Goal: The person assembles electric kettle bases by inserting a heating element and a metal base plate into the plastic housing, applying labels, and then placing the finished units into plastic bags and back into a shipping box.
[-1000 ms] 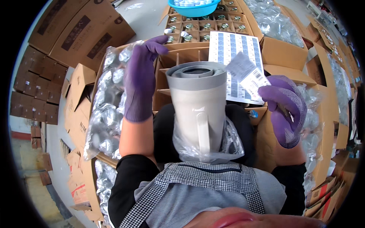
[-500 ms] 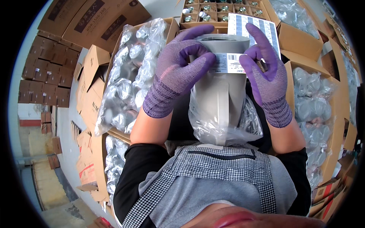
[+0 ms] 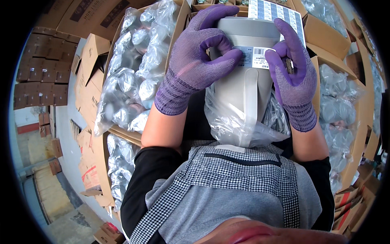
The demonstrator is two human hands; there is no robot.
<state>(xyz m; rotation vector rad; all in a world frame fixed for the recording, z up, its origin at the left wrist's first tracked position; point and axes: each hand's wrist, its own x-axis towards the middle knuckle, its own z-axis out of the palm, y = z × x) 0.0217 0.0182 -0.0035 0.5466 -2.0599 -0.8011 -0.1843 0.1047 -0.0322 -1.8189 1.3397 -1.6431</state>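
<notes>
A grey plastic jug-like thing (image 3: 233,87) with a raised handle stands in front of my body, its lower part inside a clear plastic bag (image 3: 235,132). Across its upper side lies a white and blue label (image 3: 260,57) with a barcode. My left hand (image 3: 201,53), in a purple glove, is closed with thumb and forefinger at the label's left end. At the right end, the gloved thumb of my right hand (image 3: 294,77) presses on the label, with the forefinger raised beside the rim. Whether the label is fully stuck down, I cannot tell.
A sheet of labels (image 3: 280,11) lies beyond the grey thing, by a divided carton. Open cartons of bagged clear items (image 3: 140,77) stand to the left, and similar bagged items (image 3: 337,97) to the right. Stacked brown boxes (image 3: 42,67) are far left.
The grey thing, label and both hands appear slightly higher and further right in the view. Both hands keep much the same grip on the label.
</notes>
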